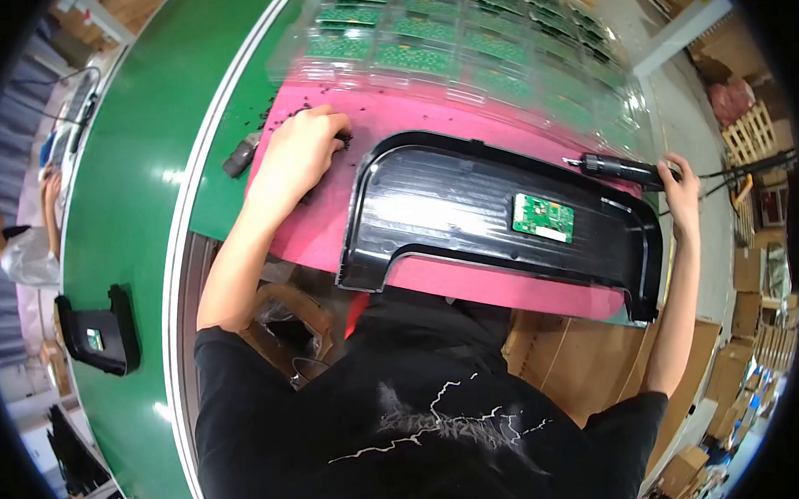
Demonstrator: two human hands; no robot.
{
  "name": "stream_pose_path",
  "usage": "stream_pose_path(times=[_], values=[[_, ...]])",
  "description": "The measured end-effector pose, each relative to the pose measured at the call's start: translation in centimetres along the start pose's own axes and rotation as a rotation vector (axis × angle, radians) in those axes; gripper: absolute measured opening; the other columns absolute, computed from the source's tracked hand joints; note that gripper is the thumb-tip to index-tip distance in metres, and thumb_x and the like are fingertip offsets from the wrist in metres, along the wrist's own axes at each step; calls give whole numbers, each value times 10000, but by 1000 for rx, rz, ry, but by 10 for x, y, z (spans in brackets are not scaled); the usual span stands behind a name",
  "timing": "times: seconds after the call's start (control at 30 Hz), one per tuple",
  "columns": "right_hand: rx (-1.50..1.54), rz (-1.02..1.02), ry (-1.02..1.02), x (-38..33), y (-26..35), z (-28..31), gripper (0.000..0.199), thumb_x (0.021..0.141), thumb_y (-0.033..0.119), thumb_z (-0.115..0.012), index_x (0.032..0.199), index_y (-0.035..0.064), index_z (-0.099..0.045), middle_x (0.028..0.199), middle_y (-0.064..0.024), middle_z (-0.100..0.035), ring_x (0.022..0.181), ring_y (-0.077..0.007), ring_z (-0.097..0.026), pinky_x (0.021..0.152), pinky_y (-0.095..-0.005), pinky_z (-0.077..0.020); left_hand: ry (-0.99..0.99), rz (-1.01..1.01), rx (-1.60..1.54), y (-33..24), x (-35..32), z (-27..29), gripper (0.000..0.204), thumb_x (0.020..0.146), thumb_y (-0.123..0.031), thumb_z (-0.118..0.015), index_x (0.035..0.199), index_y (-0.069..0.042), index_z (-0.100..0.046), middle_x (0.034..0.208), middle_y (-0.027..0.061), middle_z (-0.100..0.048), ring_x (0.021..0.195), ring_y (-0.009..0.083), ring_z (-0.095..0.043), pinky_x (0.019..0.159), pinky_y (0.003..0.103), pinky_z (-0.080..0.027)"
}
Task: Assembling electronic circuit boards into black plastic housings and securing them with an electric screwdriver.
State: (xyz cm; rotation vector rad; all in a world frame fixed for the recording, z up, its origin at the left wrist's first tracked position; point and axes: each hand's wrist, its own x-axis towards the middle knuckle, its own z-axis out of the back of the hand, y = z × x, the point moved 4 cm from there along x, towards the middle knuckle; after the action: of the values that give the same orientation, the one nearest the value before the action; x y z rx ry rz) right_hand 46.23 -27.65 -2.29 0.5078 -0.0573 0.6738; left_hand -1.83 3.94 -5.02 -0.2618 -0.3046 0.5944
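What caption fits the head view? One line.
Left hand picks among small black screws while right hand holds an electric screwdriver beside a black plastic panel.

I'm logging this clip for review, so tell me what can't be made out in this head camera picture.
- Left hand, head view: its fingertips are curled under, so whether they pinch any of the small dark bits on the pink mat is hidden.
- Electric screwdriver: its rear is covered by the right hand.
- Green circuit board on the black plastic cover: parts too small.
- Clear trays: glare blurs contents.
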Motion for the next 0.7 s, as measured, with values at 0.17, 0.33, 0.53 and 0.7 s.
stream_pose_path(times=[0.17, 0.33, 0.53, 0.7], values=[[-87, 272, -568, -18, 61, -8, 286, 767, 107, -683, 1030, 35, -595, 1008, -186, -549, 1053, -339, -467, 924, -406, -412, -43, -67, -37, 5, 3, 0, 161, 743, 10, -644, 904, 12, -658, 857, 186, -642, 825, 381, -622, 736, 429, -490], [871, 509, -866, -47, 137, -21, 375, 840, 121, -660, 1141, -26, -491, 1111, -169, -539, 959, -258, -565, 834, -363, -473, -31, -71, -138, 6, 13, 2, 114, 774, -23, -638, 879, 20, -646, 860, 199, -654, 847, 387, -623, 759, 446, -485], [1559, 74, -13, -41, 153, -60, 242, 870, 169, -684, 1018, 27, -555, 754, -61, -585, 725, -182, -577, 688, -310, -477, -78, 16, -362, -16, 28, 10, 153, 808, -35, -670, 947, 28, -683, 878, 175, -691, 759, 262, -686, 707, 337, -531], [1864, 246, -4, -60, 184, -21, 356, 920, 402, -570, 1001, 56, -555, 682, 0, -473, 608, -141, -464, 719, -342, -428, -40, -201, -604, -88, 35, 30, 154, 794, -7, -699, 944, 24, -696, 893, 103, -701, 811, 172, -677, 737, 277, -539]])
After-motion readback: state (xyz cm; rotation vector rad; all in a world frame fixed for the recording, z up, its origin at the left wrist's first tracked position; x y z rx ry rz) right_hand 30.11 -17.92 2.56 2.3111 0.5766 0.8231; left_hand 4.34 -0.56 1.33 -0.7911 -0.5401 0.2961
